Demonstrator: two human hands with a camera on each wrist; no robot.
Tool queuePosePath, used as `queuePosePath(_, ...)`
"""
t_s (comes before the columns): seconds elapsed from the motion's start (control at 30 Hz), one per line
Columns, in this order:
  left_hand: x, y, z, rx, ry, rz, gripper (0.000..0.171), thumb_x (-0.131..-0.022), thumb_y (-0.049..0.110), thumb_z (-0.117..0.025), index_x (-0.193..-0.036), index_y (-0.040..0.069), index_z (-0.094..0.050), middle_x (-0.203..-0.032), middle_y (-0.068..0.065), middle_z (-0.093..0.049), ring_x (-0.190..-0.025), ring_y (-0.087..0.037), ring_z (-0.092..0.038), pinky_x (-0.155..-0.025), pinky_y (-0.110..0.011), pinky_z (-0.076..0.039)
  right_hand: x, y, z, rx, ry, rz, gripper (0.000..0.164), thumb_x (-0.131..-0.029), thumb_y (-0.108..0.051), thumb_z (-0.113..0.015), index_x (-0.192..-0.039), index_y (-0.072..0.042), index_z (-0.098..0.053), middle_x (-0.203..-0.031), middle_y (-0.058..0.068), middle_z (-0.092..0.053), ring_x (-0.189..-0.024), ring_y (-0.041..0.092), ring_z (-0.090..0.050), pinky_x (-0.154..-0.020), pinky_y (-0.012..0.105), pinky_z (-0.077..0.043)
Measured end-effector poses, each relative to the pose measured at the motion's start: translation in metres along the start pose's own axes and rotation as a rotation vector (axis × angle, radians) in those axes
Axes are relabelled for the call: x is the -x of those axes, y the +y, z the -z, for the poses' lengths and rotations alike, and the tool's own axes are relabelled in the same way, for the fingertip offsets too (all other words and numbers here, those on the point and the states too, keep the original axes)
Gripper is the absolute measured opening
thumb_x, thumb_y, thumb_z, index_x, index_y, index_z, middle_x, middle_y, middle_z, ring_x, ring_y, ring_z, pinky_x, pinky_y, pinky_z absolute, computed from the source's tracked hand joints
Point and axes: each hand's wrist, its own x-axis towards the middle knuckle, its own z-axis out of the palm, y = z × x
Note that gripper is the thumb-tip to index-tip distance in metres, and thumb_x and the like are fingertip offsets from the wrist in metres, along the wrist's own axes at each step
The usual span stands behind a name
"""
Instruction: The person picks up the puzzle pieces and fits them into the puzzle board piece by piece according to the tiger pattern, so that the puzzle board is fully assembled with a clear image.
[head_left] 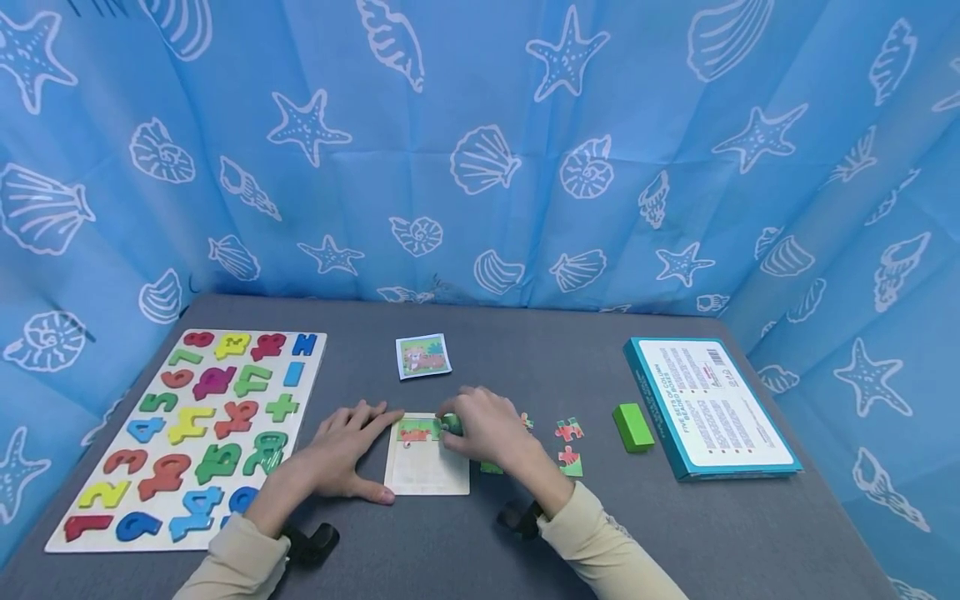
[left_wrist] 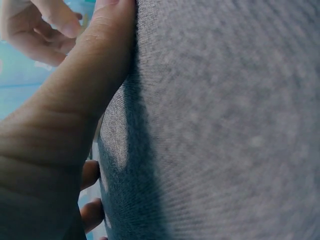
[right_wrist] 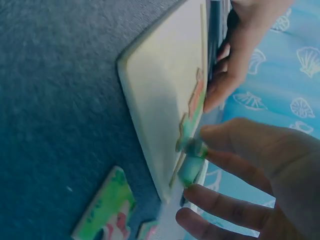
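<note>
A pale wooden puzzle board (head_left: 427, 473) lies on the table between the two hands. Joined green and orange jigsaw pieces (head_left: 417, 430) fill part of its top edge. My left hand (head_left: 341, 454) rests at the board's left side, fingers spread, with the index fingertip at the top left corner and the thumb on the table by the lower corner. At the top right corner my right hand (head_left: 486, 423) pinches a green puzzle piece (right_wrist: 192, 167) between thumb and fingers, close beside the joined pieces. Its picture is blurred in the right wrist view.
Loose puzzle pieces (head_left: 570, 460) lie right of the board, some partly hidden by the right arm. Behind the board is a small picture card (head_left: 423, 357). A number board (head_left: 187, 442) stands at left; a green block (head_left: 633, 427) and a teal box (head_left: 716, 408) at right.
</note>
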Motion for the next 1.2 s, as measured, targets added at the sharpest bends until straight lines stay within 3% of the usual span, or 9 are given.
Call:
queuePosePath(0.33,0.0,-0.005,-0.002,0.016,0.016,-0.02,0.113,-0.071,0.077,-0.076,-0.16,0.023,-0.033,-0.165,-0.023,-0.03,-0.148,-0.054,-0.024,-0.112,-0.079,-0.018,0.002,0.001,-0.008,0.065,-0.02,-0.029,0.023,-0.091,-0.028,-0.078,-0.113,-0.019,-0.08,-0.1,0.003,-0.072,-0.076,0.012,-0.053,-0.06,0.025,-0.042)
queuePosePath(0.67,-0.002,-0.004,-0.003,0.012,0.006,-0.012,0.113,-0.071,0.074,-0.078,-0.16,0.022,-0.033,-0.166,-0.022,-0.029,-0.149,-0.053,-0.024,-0.113,-0.078,-0.018,0.001,0.001,-0.012,0.035,0.026,-0.084,0.018,-0.091,-0.026,-0.079,-0.107,-0.018,-0.082,-0.105,0.003,-0.074,-0.092,0.018,-0.068,-0.067,0.032,-0.054)
queuePosePath(0.93,-0.002,-0.007,-0.005,0.009,0.026,-0.014,0.114,-0.07,0.078,-0.077,-0.161,0.025,-0.032,-0.166,-0.021,-0.03,-0.149,-0.052,-0.024,-0.113,-0.078,-0.018,-0.003,-0.005,-0.015,-0.005,0.067,-0.096,0.012,-0.089,-0.021,-0.08,-0.098,-0.014,-0.083,-0.1,0.005,-0.073,-0.087,0.019,-0.067,-0.061,0.033,-0.053)
queuePosePath(1.2,-0.001,-0.004,-0.003,0.014,0.008,-0.013,0.114,-0.07,0.077,-0.077,-0.161,0.024,-0.032,-0.166,-0.023,-0.029,-0.149,-0.054,-0.023,-0.113,-0.079,-0.017,-0.003,-0.006,-0.014,0.0,0.018,-0.103,0.009,-0.09,-0.021,-0.078,-0.096,-0.017,-0.083,-0.097,0.003,-0.069,-0.081,0.017,-0.061,-0.062,0.034,-0.051)
